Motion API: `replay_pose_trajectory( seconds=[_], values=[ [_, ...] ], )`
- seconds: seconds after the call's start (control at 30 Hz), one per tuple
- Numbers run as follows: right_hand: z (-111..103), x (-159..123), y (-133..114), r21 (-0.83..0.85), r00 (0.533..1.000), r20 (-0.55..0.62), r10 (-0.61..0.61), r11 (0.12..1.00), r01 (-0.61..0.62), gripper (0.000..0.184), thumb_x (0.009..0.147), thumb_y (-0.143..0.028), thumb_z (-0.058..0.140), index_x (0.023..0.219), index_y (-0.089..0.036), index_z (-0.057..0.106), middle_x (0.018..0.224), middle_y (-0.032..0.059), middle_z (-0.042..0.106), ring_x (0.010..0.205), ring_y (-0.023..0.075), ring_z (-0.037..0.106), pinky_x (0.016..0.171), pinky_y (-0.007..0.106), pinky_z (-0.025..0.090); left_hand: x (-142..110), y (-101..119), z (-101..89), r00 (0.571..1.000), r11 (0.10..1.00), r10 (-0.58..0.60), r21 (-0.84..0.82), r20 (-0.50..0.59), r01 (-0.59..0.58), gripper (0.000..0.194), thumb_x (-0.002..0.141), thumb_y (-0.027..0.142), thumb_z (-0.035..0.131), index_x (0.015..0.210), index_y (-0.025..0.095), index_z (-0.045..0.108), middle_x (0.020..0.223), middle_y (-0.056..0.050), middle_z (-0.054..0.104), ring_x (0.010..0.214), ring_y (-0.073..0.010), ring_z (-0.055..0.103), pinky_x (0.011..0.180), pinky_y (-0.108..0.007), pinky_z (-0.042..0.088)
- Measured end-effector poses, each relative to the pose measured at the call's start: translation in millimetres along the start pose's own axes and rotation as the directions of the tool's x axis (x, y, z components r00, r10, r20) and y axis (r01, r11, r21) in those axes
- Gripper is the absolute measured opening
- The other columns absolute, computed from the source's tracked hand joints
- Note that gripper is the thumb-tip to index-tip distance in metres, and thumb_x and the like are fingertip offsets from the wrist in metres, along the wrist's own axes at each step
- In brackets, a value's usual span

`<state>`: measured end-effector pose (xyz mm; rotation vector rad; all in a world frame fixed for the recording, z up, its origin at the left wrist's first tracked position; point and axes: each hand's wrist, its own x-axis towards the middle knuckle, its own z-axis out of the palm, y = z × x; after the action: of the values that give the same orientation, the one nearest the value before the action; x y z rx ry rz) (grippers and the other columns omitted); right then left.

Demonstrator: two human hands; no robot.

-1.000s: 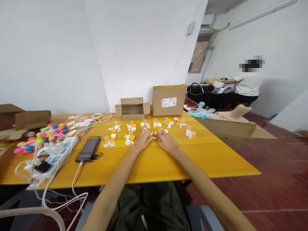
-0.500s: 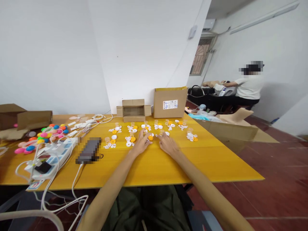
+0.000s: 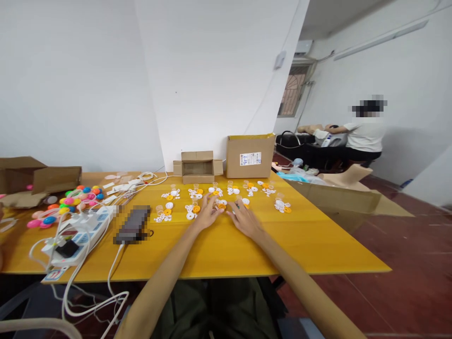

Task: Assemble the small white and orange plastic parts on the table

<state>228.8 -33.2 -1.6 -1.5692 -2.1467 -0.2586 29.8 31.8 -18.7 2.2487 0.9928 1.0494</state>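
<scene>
My left hand (image 3: 207, 215) rests low over the table's middle, thumb and fingers apart, beside an orange disc (image 3: 222, 206) and small white pieces. My right hand (image 3: 246, 220) is just right of that group, fingers spread and pointing forward, close to a white disc (image 3: 245, 201). Nothing shows clearly in either hand, though the fingertips partly cover the small parts. Around them lie several similar groups, each with a clear plastic cup (image 3: 159, 208), white and orange discs and tiny white pieces. One group with an orange disc (image 3: 287, 210) lies off to the right.
An open carton (image 3: 197, 179) and a taller labelled box (image 3: 250, 160) stand against the wall. To the left are a power strip (image 3: 81, 233), a phone (image 3: 133, 225), cables and colourful balls (image 3: 49, 220). Beyond the right edge, a person (image 3: 365, 134) sits by an open box (image 3: 328, 200).
The view has tilted up slightly, so the table appears lower. My right hand has shifted a little to the left, nearer my left hand. My left hand has stayed about in place.
</scene>
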Motion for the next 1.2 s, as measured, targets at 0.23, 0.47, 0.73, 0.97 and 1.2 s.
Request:
replay_pose_trajectory(
  seconds=[0.23,0.47,0.73,0.97,1.2],
  values=[
    [11,-9,-2,0.157,0.988,-0.044,-0.151,0.975,0.156,0.042,0.096,-0.021,0.048,0.137,-0.025,0.052,0.12,0.0122,0.058,0.103,0.0267,0.065,0.095,0.044,0.055,-10,-3,-16.6,1.0,1.0,-0.006,-0.016,0.011,0.007,0.047,0.098,0.05,0.053,0.142,0.031,0.051,0.151,-0.011,0.04,0.146,-0.0276,0.04,0.123,-0.046,0.034],
    [16,-12,-7,0.429,0.994,-0.006,-0.109,0.898,0.1,0.05,0.095,-0.027,0.051,0.144,-0.027,0.039,0.138,0.0147,0.056,0.13,0.0296,0.057,0.11,0.051,0.048,-15,18,-20.4,0.997,0.997,0.066,-0.052,0.048,-0.063,0.042,0.102,0.047,0.046,0.14,0.032,0.052,0.146,-0.008,0.047,0.139,-0.023,0.049,0.12,-0.04,0.04],
    [25,0,-30,0.831,0.998,0.049,-0.045,0.556,-0.016,0.056,0.084,-0.025,0.062,0.132,-0.025,0.034,0.12,0.0093,0.067,0.111,0.0228,0.066,0.101,0.043,0.054,-31,43,-30.3,0.955,0.953,0.276,0.096,0.106,-0.287,0.035,0.098,0.043,0.055,0.128,0.026,0.058,0.126,-0.009,0.062,0.119,-0.0251,0.06,0.106,-0.04,0.05],
    [33,6,-43,0.911,0.996,0.09,-0.014,0.406,-0.077,0.056,0.079,-0.026,0.068,0.122,-0.028,0.032,0.108,0.0041,0.068,0.098,0.0187,0.068,0.092,0.037,0.056,-34,39,-27.8,0.961,0.937,0.251,0.218,0.12,-0.272,0.027,0.102,0.04,0.044,0.114,0.026,0.064,0.113,-0.009,0.067,0.11,-0.0258,0.063,0.101,-0.04,0.05],
    [33,1,-43,0.928,0.99,0.143,-0.005,0.35,-0.132,0.052,0.084,-0.035,0.071,0.122,-0.029,0.036,0.093,-0.0026,0.067,0.079,0.0148,0.065,0.079,0.032,0.055,-42,37,-37.3,0.979,0.953,0.134,0.251,0.153,-0.17,0.037,0.106,0.043,0.03,0.113,0.026,0.062,0.105,-0.007,0.068,0.097,-0.0231,0.065,0.093,-0.037,0.051]
  ],
)
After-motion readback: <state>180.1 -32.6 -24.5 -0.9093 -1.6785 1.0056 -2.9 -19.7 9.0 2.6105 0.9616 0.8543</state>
